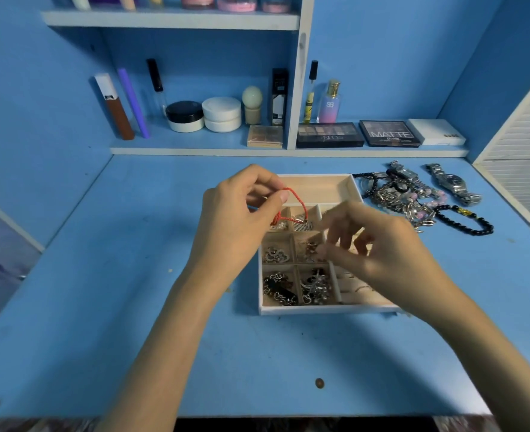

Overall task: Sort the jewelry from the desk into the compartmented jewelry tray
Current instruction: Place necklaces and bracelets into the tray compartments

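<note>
Over the tray (319, 309), the left hand (238, 219) pinched a red cord (300, 201); the right hand (382, 247) was too blurred to tell its grip.

Bare desk (117, 291) is lying open on my L side & near edge. On R, jewelry pile (394, 201), watch (453, 183) & black bead bracelet (466, 221) are crowding beside tray (319, 309); shelf ledge (195, 151) is closing the back.

Right hand (379, 244) motion-blurred over tray (319, 309); grip unreadable, right-side compartments hidden beneath. Left hand (238, 219) covers tray's rear-left corner; end of red cord (298, 201) lost in its pinch. Jewelry heap (400, 198) right of tray: tangled, pieces indistinct.
</note>
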Action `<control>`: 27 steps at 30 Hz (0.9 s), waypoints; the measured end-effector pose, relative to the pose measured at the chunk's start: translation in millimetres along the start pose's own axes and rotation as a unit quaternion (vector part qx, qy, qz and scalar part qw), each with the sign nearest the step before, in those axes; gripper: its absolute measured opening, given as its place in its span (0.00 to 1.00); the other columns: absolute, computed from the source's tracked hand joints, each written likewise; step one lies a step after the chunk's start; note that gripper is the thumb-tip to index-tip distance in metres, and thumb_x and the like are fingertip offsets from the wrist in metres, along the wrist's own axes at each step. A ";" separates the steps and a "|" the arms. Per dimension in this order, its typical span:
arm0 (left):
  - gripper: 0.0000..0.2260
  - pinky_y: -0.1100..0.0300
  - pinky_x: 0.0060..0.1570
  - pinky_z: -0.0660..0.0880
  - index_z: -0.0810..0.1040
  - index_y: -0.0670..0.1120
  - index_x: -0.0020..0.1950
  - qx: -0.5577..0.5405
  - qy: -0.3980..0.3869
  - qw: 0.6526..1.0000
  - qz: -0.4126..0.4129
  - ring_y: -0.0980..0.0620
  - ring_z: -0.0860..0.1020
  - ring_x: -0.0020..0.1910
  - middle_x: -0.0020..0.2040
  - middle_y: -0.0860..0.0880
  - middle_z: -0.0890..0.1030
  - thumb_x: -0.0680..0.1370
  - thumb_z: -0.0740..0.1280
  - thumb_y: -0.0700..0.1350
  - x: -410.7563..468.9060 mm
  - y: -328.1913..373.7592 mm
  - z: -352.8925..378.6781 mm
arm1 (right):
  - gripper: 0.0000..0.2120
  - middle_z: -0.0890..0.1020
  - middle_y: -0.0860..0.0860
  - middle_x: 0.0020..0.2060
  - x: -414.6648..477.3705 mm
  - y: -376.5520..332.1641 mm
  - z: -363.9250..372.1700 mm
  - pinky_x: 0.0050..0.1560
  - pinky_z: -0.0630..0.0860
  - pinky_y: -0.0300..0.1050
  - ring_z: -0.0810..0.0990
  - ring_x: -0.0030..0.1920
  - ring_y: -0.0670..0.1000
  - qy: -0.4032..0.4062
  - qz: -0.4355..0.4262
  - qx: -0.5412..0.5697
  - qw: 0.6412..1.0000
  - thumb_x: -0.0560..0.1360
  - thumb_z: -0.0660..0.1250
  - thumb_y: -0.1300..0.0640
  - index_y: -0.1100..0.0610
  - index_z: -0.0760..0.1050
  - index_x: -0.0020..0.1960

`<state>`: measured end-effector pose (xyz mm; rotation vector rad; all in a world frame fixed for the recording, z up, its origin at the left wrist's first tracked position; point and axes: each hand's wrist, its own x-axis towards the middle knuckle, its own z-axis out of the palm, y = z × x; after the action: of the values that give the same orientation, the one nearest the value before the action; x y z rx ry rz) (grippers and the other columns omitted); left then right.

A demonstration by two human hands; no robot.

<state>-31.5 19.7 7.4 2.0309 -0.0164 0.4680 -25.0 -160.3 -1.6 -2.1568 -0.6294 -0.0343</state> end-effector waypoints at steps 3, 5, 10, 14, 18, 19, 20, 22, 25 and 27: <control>0.03 0.54 0.44 0.79 0.79 0.49 0.42 -0.015 -0.005 1.000 -0.003 0.58 0.80 0.38 0.38 0.55 0.82 0.73 0.70 0.41 1.3 2.0 -2.2 | 0.18 0.79 0.44 0.42 12.9 0.5 -1.2 0.43 0.76 0.45 0.77 0.38 0.46 0.034 0.026 0.013 0.999 0.67 0.72 0.52 0.48 0.74 0.56; 0.02 0.53 0.44 0.80 0.79 0.48 0.42 -0.043 -0.008 0.999 -0.011 0.56 0.81 0.37 0.38 0.53 0.83 0.73 0.70 0.41 2.6 3.6 -3.1 | 0.32 0.77 0.44 0.50 20.3 1.5 4.1 0.48 0.77 0.46 0.78 0.44 0.45 -0.010 0.061 0.018 0.998 0.64 0.72 0.43 0.46 0.69 0.66; 0.03 0.52 0.42 0.80 0.79 0.48 0.41 -0.128 -0.011 0.990 -0.052 0.51 0.81 0.31 0.36 0.50 0.84 0.72 0.71 0.40 3.7 5.7 -2.4 | 0.41 0.78 0.44 0.49 26.1 0.8 24.4 0.44 0.75 0.36 0.78 0.42 0.44 -0.010 0.049 0.068 0.996 0.59 0.71 0.38 0.48 0.65 0.69; 0.02 0.55 0.41 0.81 0.79 0.42 0.41 -0.214 -0.006 0.972 -0.099 0.49 0.82 0.33 0.37 0.45 0.83 0.72 0.70 0.36 1.8 7.4 -2.5 | 0.13 0.81 0.47 0.35 26.3 -2.6 28.1 0.34 0.72 0.38 0.77 0.34 0.46 0.038 0.018 0.071 0.997 0.72 0.71 0.54 0.49 0.77 0.56; 0.02 0.59 0.40 0.81 0.78 0.41 0.41 -0.239 0.013 0.964 -0.117 0.49 0.83 0.34 0.38 0.44 0.83 0.72 0.70 0.36 1.5 3.7 -5.1 | 0.07 0.81 0.55 0.31 23.9 -0.8 25.4 0.33 0.71 0.52 0.77 0.32 0.58 0.031 0.012 0.057 0.998 0.76 0.66 0.58 0.47 0.78 0.45; 0.03 0.62 0.37 0.79 0.78 0.42 0.41 -0.229 0.016 0.967 -0.114 0.50 0.83 0.34 0.37 0.45 0.83 0.72 0.70 0.35 1.2 1.3 -6.0 | 0.08 0.81 0.55 0.31 23.3 0.0 23.0 0.34 0.71 0.52 0.76 0.32 0.58 0.025 0.015 0.052 0.998 0.76 0.66 0.58 0.45 0.78 0.45; 0.04 0.65 0.34 0.77 0.79 0.43 0.41 -0.213 0.020 0.971 -0.109 0.52 0.82 0.34 0.36 0.46 0.83 0.72 0.69 0.35 0.7 -2.0 -6.8 | 0.08 0.81 0.55 0.31 22.5 1.2 20.3 0.34 0.71 0.51 0.75 0.31 0.58 0.017 0.017 0.044 0.999 0.75 0.66 0.58 0.45 0.79 0.46; 0.06 0.66 0.34 0.74 0.80 0.47 0.42 -0.154 0.027 0.983 -0.096 0.54 0.81 0.35 0.34 0.50 0.83 0.72 0.69 0.36 -1.1 -11.1 -8.8 | 0.10 0.82 0.54 0.31 21.1 3.2 15.3 0.32 0.70 0.46 0.73 0.30 0.56 0.001 0.023 0.039 0.999 0.75 0.66 0.61 0.47 0.81 0.49; 0.07 0.71 0.38 0.71 0.82 0.52 0.41 -0.008 0.002 0.999 -0.053 0.62 0.80 0.35 0.35 0.57 0.82 0.72 0.70 0.40 -6.4 -21.5 -11.6 | 0.15 0.83 0.53 0.31 21.3 2.5 8.2 0.29 0.69 0.38 0.75 0.30 0.56 -0.004 0.027 0.040 0.999 0.74 0.68 0.62 0.40 0.78 0.47; 0.06 0.78 0.36 0.67 0.83 0.52 0.40 0.071 -0.023 0.997 -0.036 0.66 0.78 0.36 0.33 0.62 0.80 0.71 0.71 0.40 -10.6 -22.2 -11.1 | 0.16 0.83 0.52 0.31 22.9 0.0 6.5 0.27 0.67 0.36 0.73 0.27 0.52 -0.006 0.020 0.021 1.000 0.73 0.69 0.61 0.37 0.77 0.44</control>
<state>-40.3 38.1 -10.3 2.1733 0.0638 0.3851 -6.3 -145.6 -0.2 -2.1293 -0.5890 0.0137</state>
